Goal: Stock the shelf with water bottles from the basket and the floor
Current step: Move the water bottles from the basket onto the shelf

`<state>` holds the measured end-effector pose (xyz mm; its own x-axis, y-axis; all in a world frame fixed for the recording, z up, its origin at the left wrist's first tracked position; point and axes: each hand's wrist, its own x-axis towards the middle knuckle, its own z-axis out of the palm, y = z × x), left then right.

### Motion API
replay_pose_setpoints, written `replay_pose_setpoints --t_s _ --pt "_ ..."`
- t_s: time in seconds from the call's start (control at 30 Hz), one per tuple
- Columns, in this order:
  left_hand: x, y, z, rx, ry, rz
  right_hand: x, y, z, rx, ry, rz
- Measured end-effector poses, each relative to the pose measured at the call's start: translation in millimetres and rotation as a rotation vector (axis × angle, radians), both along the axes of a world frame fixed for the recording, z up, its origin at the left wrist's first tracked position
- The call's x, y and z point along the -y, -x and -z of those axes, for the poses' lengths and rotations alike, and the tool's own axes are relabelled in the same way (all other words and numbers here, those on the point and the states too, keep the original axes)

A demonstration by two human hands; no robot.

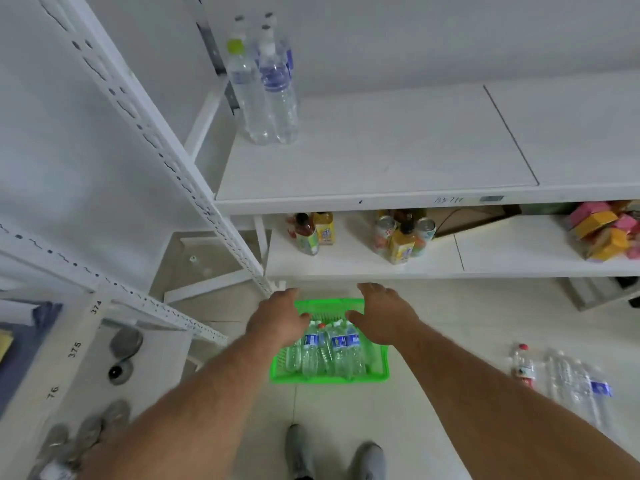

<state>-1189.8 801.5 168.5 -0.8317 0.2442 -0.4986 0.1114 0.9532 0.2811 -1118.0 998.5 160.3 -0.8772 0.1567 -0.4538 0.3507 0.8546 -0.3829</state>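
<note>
A white metal shelf (pixel 381 157) fills the far half of the scene, its upper board bare but for a small cluster of tall water bottles (pixel 265 88) standing upright at the far left corner; the board below holds juice bottles, cans and coloured cartons. On the floor just near of the shelf sits a green basket (pixel 330 375), with the water bottles in the basket (pixel 329 348) lying side by side, clear plastic with blue labels, long axes running near to far and caps pointing toward the shelf. A person reaches down with both bare arms: the left hand (pixel 277 320) hovers over the basket's left side and the right hand (pixel 384 315) over its right, fingers spread and relaxed, neither gripping anything. The bottles lie directly between and beneath the hands, both about equally close, so the coming grasp looks like a short drop onto the bottles, perhaps one per hand. To the right, well apart from the basket, loose bottles on the floor (pixel 571 379) lie on their sides, clear and crinkled, one red-capped.
</note>
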Motion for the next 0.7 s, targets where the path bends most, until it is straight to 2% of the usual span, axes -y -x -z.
replay_pose_setpoints --t_s 0.3,0.53,0.7 --pt "43.0 -6.3 116.0 0.202 0.026 -0.06 20.5 -21.5 110.4 0.223 0.057 0.124" --pt "69.5 16.6 192.5 0.294 -0.054 -0.109 51.9 -6.0 174.1 0.314 0.073 0.2" --pt "72.7 39.3 263.9 0.331 -0.117 -0.18 64.2 18.1 246.5 0.351 0.111 0.24"
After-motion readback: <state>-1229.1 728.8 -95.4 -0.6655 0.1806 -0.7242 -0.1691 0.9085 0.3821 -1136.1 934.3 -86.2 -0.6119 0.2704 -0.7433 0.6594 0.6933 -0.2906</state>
